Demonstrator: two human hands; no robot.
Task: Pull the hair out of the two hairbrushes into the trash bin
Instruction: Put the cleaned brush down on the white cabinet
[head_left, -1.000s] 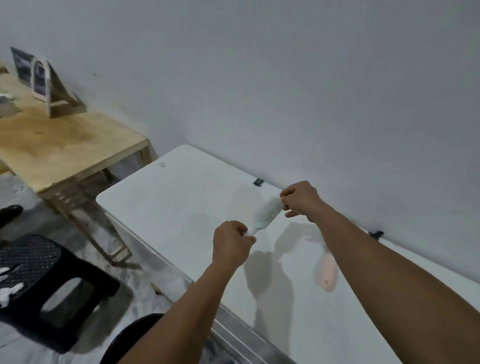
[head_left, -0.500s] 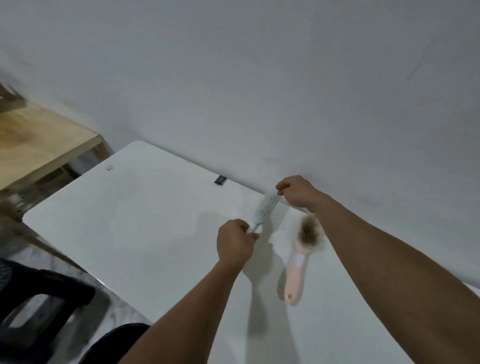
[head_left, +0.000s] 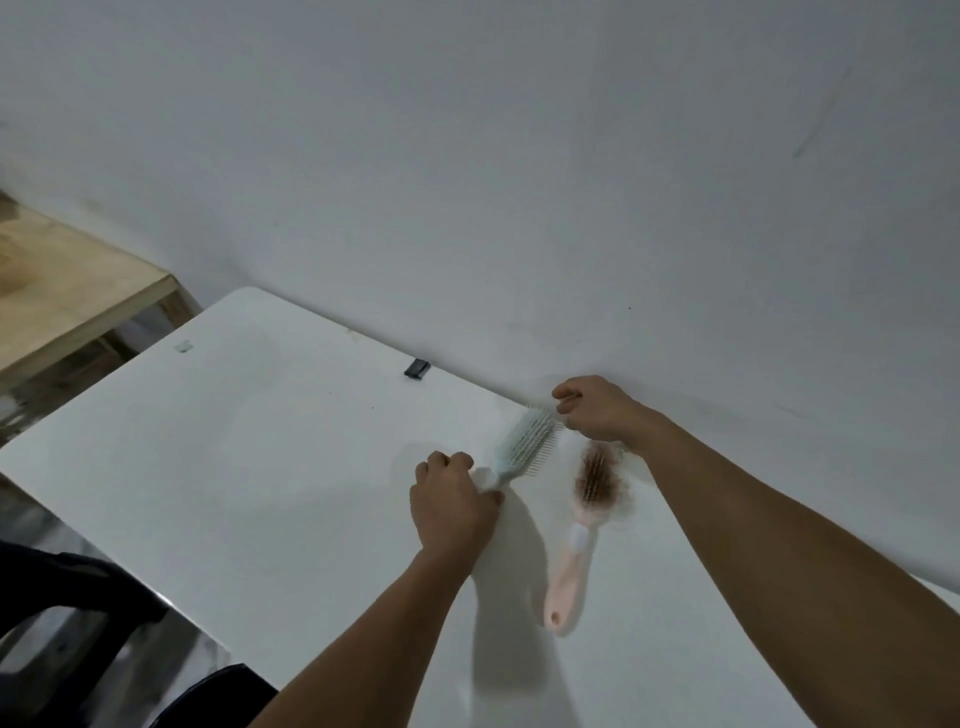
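Note:
A pale blue hairbrush (head_left: 524, 447) is held low over the white table (head_left: 234, 467), bristles facing right. My left hand (head_left: 452, 499) is closed around its handle. My right hand (head_left: 597, 410) has its fingers pinched together at the brush's far tip, by the wall. Whether it holds hair I cannot tell. A pink hairbrush (head_left: 582, 535) lies flat on the table just right of the blue one, under my right forearm. Its bristles are packed with reddish-brown hair (head_left: 597, 478). No trash bin is in view.
A grey wall (head_left: 519, 182) runs right behind the table. A small dark clip (head_left: 416, 368) sits at the table's back edge. A wooden table (head_left: 67, 296) stands at the left. A black stool (head_left: 78, 587) and a dark round object (head_left: 218, 696) are at the lower left.
The view has swung right, away from the stool and wooden table. Both hands have lowered the blue brush toward the table, and its bristles now face right. The pink brush has come fully into view.

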